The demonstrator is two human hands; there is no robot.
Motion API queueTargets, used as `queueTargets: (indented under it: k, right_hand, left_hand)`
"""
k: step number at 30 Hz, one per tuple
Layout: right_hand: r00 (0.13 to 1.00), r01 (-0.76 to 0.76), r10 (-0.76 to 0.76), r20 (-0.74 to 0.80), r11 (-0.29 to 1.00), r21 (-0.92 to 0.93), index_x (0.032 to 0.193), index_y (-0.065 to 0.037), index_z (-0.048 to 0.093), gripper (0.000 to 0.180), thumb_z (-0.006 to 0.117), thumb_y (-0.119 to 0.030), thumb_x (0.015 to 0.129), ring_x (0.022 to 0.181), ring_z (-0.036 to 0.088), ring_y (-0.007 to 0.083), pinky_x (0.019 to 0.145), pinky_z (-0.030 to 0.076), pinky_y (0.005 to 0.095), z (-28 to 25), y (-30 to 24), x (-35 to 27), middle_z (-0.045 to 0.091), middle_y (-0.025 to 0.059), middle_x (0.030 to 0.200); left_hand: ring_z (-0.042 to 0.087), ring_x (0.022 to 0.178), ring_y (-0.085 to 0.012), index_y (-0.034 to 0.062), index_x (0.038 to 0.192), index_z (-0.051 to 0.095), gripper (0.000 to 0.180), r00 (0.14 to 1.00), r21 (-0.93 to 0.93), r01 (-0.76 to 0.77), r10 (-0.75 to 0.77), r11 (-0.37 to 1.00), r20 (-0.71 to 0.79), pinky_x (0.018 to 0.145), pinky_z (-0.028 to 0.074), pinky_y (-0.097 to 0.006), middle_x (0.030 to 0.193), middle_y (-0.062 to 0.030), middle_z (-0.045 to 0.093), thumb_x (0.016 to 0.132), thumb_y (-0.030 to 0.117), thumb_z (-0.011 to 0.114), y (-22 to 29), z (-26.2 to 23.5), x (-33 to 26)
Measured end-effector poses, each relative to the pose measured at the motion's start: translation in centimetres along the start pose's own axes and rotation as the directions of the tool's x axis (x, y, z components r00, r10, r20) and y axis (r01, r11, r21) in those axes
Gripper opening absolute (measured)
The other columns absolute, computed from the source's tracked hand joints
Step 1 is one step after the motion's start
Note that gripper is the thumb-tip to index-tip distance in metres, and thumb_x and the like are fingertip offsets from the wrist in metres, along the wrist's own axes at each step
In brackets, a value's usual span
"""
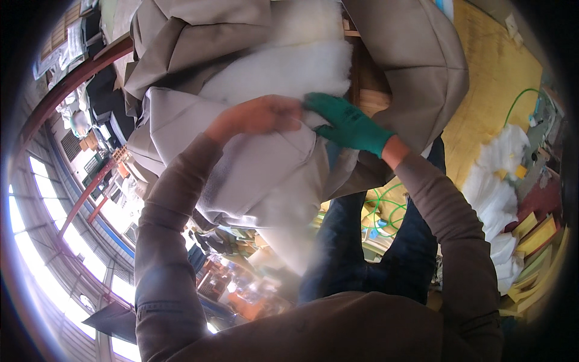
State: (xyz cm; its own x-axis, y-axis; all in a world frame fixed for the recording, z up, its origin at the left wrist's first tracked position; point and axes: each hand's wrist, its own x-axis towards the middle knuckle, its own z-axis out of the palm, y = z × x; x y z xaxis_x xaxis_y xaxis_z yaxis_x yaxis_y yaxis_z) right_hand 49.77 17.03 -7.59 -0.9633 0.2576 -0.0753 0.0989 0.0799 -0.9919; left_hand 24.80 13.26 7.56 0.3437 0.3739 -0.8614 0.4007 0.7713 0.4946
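A sofa cover of grey-brown upholstery fabric lies turned back in front of me, its pale underside (253, 172) showing. My left hand (265, 113) is bare and slightly blurred, its fingers closed on the edge of this cover. Close beside it, my right hand (353, 123) wears a green glove. Its thumb and fingers grip the same pale edge, the tips almost meeting the left hand. Just beyond both hands, a sheet of fluffy white batting (289, 69) spreads over the piece. Part of a wooden frame (371, 87) shows to the right of the batting.
More of the brown cover (422, 66) bulges at the right, over a yellowish board (494, 54). White stuffing (497, 181) and yellow foam strips (534, 241) lie at the far right. A green hose (386, 208) loops between my legs. A red beam (72, 84) crosses at the left.
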Motion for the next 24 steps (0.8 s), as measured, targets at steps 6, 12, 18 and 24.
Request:
queueTargets:
  k: [6, 12, 18, 24]
  right_hand:
    - [0.977, -0.117, 0.074, 0.198, 0.97, 0.215, 0.165, -0.011, 0.04, 0.083, 0.078, -0.028, 0.094, 0.152, 0.044, 0.0346, 0.126, 0.037, 0.0464, -2.3, -0.2, 0.6, 0.043, 0.0144, 0.168]
    - [0.961, -0.048, 0.099, 0.258, 0.979, -0.199, 0.161, -0.009, 0.046, 0.08, 0.08, -0.021, 0.089, 0.148, 0.046, 0.0364, 0.124, 0.037, 0.0474, -1.9, -2.1, 1.3, 0.047, 0.0155, 0.165]
    - [0.998, 0.066, -0.064, 0.016, 0.978, -0.197, 0.154, -0.007, 0.051, 0.073, 0.077, -0.011, 0.087, 0.148, 0.047, 0.0379, 0.123, 0.036, 0.0493, -2.2, -3.6, 0.6, 0.048, 0.0174, 0.163]
    - [0.892, -0.11, -0.029, -0.45, 0.954, -0.28, 0.153, -0.003, 0.053, 0.063, 0.072, -0.007, 0.093, 0.145, 0.049, 0.0414, 0.122, 0.037, 0.0509, -1.6, -8.3, -5.4, 0.051, 0.0202, 0.159]
  left_hand:
    - [0.048, 0.078, -0.0041, 0.0085, 0.097, 0.063, 0.014, 0.999, -0.008, 0.008, -0.008, 1.0, -0.038, 0.069, 0.041, -0.025, 0.083, 0.0092, 0.053, 0.105, 0.017, 0.07, 0.1, 0.2, -0.2]
    - [0.051, 0.082, -0.0046, 0.007, 0.097, 0.065, 0.012, 0.998, -0.031, -0.051, 0.05, 0.998, -0.025, 0.073, 0.044, -0.026, 0.086, 0.0075, 0.058, 0.104, 0.016, 0.07, -1.6, 0.1, 1.2]
    - [0.059, 0.089, -0.0148, 0.0068, 0.103, 0.066, 0.011, 0.993, 0.153, -0.114, 0.119, 0.982, -0.026, 0.083, 0.05, -0.035, 0.093, -0.0027, 0.064, 0.099, 0.016, 0.072, -1.4, 0.2, 2.1]
    - [0.067, 0.1, -0.023, 0.0065, 0.118, 0.068, 0.021, 0.873, 0.546, -0.221, 0.413, 0.808, -0.259, 0.093, 0.054, -0.039, 0.106, -0.0082, 0.069, 0.099, 0.015, 0.071, 1.6, 0.7, -1.6]
